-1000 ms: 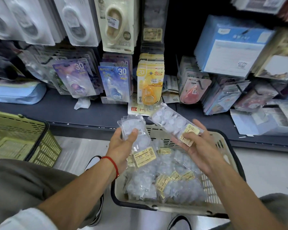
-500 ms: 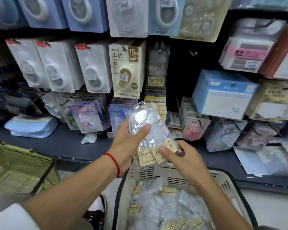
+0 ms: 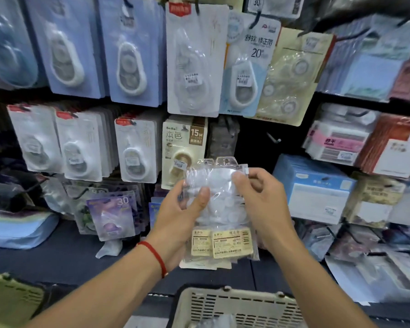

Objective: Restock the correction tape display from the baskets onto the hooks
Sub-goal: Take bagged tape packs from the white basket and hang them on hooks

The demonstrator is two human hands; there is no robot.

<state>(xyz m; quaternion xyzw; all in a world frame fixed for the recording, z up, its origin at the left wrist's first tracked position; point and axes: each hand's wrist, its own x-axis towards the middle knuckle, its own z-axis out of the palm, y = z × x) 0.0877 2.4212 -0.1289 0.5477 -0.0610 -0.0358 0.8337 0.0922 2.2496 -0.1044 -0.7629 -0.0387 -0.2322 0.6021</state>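
I hold a small stack of clear packs of white correction tape refills upright in front of the display, yellow labels at their lower ends. My left hand grips the stack from the left, thumb across the front. My right hand pinches the top right corner near the hang tabs. Just above and behind the packs, a bare hook sticks out of a dark gap in the display, beside a hanging row of similar clear packs. The beige basket sits below my arms.
Carded correction tapes hang in rows to the left and above, among them a beige 15M card. Blue and pink boxed goods fill the right side. A green basket stands at lower left. A dark shelf ledge runs under the hooks.
Both hands brought two packs together into one stack and raised it from above the beige basket up to the display. My view tilted upward with it.
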